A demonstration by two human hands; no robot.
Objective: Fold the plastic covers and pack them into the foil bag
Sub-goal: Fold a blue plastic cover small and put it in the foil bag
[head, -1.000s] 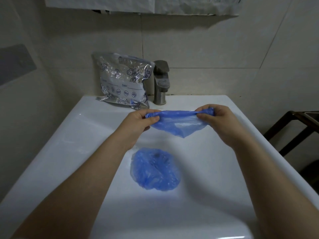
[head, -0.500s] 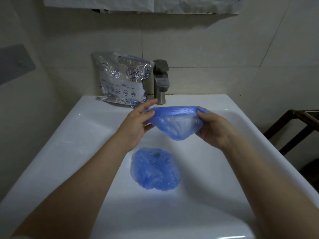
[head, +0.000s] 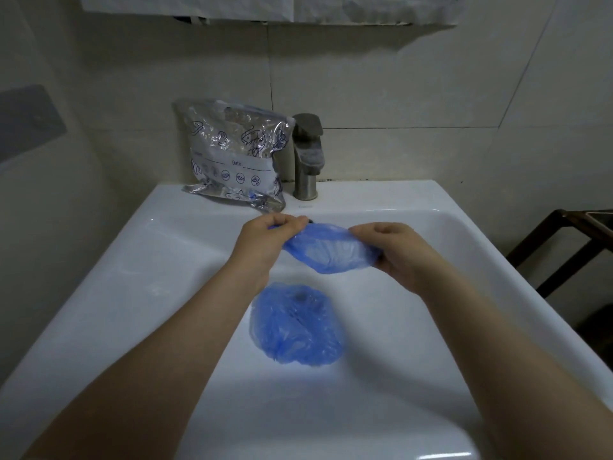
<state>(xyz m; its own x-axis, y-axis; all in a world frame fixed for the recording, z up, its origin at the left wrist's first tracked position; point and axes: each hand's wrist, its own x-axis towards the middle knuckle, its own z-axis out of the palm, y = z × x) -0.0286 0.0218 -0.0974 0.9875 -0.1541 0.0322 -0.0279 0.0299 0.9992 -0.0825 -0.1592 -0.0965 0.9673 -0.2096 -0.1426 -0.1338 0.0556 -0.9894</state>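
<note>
Gripping: left hand (head: 268,240) and right hand (head: 398,250) pinch cover (head: 326,252) ends, above basin (head: 139,260).
Risk: thin film slipping free, unfolding.

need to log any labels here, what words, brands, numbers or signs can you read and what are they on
"Date:" on the white label strip of the foil bag, beside a blank line.
Another word at the left end of that strip: too blurred to read.
Drawings of seafood and round fish icons on the bag: pictures, no words.
Faint mark on the sink rim below the tap: too small to read.
Papers on the wall: blurred, unreadable.
</note>
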